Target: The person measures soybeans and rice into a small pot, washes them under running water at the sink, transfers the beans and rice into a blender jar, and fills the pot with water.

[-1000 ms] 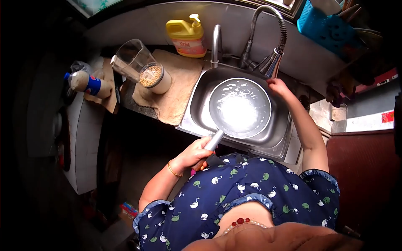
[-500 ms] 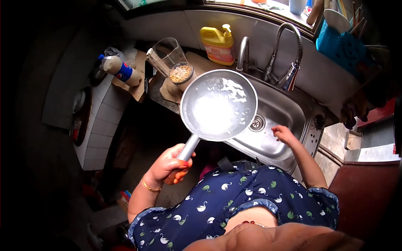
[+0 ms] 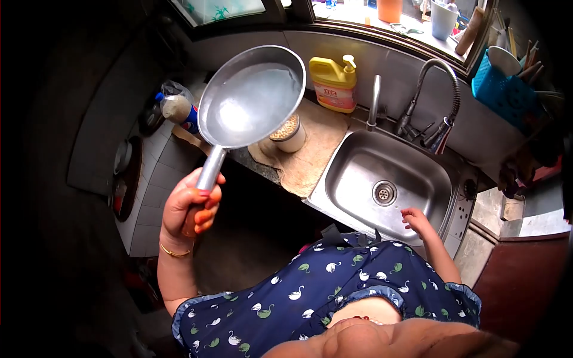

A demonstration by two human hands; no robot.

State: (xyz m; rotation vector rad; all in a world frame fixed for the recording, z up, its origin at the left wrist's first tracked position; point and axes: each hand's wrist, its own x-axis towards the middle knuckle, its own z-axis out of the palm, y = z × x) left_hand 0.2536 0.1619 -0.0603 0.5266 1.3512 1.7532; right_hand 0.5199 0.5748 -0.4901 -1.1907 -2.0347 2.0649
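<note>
My left hand point(image 3: 194, 207) is closed around the handle of a silver metal water ladle point(image 3: 248, 101), raised in front of me at the left. Clear water lies in its round bowl and reflects bright light. Behind it, partly hidden, a clear jug point(image 3: 290, 135) with yellow kernels stands on a beige cloth point(image 3: 319, 143). My right hand point(image 3: 415, 221) hangs over the near side of the steel sink point(image 3: 343, 173), fingers loosely bent and apart, holding nothing.
A yellow detergent jug point(image 3: 334, 89) stands by the wall, left of the curved faucet point(image 3: 453, 89). A plastic bottle point(image 3: 178, 109) stands on the left counter. A blue basket point(image 3: 498, 83) with utensils hangs at the right. A window sill point(image 3: 412, 39) bears cups.
My left hand has carried the water ladle left and away from the sink, so it covers part of the kernel jug. My view has shifted, and the right hand stays over the sink.
</note>
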